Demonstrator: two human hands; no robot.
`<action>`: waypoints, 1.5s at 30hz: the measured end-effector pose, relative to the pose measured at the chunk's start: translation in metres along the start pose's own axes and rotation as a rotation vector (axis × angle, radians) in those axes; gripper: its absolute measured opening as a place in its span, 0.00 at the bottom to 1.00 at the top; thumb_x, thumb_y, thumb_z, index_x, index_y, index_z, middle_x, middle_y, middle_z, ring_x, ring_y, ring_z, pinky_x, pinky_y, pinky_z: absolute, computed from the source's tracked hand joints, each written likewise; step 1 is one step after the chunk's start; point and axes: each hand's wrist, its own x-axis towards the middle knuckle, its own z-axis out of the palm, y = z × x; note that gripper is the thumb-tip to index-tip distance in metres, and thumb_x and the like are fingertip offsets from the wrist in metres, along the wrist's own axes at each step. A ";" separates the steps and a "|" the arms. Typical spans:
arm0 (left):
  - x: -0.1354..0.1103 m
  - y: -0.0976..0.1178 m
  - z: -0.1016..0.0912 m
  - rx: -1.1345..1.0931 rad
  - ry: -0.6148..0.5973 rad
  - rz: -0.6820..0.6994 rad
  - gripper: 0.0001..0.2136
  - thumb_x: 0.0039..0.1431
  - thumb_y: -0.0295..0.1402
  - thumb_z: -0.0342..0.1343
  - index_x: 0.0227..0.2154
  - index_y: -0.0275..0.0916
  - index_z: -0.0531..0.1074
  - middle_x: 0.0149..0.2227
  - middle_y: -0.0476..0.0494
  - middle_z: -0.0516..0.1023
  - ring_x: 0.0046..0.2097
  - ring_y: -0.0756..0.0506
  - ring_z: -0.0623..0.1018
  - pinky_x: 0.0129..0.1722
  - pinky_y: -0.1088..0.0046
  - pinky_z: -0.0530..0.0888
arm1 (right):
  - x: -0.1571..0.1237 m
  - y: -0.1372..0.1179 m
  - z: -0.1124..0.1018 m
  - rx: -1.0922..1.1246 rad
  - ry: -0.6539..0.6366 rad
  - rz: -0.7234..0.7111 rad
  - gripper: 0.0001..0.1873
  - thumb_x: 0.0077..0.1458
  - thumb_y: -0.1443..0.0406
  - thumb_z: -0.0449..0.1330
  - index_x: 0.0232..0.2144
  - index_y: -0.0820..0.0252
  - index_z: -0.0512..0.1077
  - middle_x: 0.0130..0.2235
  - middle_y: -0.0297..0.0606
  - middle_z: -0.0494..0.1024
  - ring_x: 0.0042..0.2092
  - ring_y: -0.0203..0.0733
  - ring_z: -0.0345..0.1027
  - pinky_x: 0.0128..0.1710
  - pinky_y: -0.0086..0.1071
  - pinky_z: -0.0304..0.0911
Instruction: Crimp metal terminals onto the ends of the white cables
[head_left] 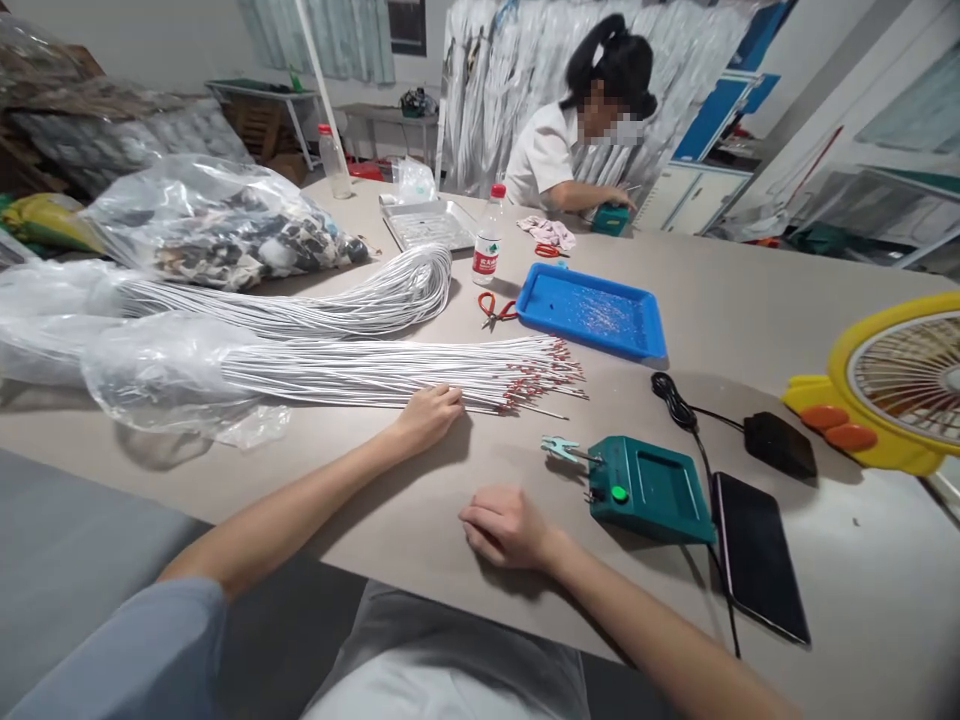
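Observation:
My left hand [429, 420] is at the near edge of a bundle of white cables [375, 368], its curled fingers closed over the nearest strands a little short of their ends. Many of those ends carry reddish-brown tips [536, 380]. One cable reaches out past the others on the near side. My right hand [504, 527] rests on the table [420, 510] in a loose fist, with nothing visible in it. To its right stands a green machine [651, 490] with a green button and a pale clip on a short arm.
Behind are a looped cable bundle [405, 290], red-handled pliers [496, 310], a blue tray [592, 310] and a bottle [489, 240]. A phone [761, 555], black pedal [780, 445] and yellow fan [900, 390] lie right. Across the table a person [547, 160] handles a green device [610, 218].

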 end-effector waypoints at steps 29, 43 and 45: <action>-0.035 0.067 -0.031 -0.316 0.282 0.244 0.11 0.57 0.23 0.44 0.38 0.35 0.70 0.35 0.42 0.77 0.34 0.49 0.75 0.30 0.76 0.68 | 0.016 0.017 -0.006 0.768 0.349 1.029 0.15 0.50 0.55 0.61 0.27 0.63 0.71 0.20 0.32 0.68 0.18 0.31 0.60 0.16 0.26 0.58; -0.031 0.062 -0.017 -0.852 0.118 -0.073 0.08 0.61 0.26 0.46 0.34 0.34 0.71 0.26 0.48 0.72 0.28 0.52 0.69 0.29 0.78 0.66 | 0.006 0.014 -0.009 0.741 0.637 0.844 0.06 0.52 0.62 0.61 0.32 0.60 0.73 0.26 0.32 0.70 0.24 0.31 0.63 0.25 0.26 0.61; -0.031 0.061 -0.014 -0.836 0.137 -0.046 0.08 0.61 0.27 0.47 0.32 0.35 0.71 0.29 0.46 0.71 0.29 0.51 0.69 0.30 0.77 0.66 | 0.008 0.012 -0.008 0.732 0.622 0.854 0.07 0.53 0.62 0.61 0.31 0.60 0.73 0.26 0.31 0.69 0.24 0.30 0.62 0.24 0.26 0.60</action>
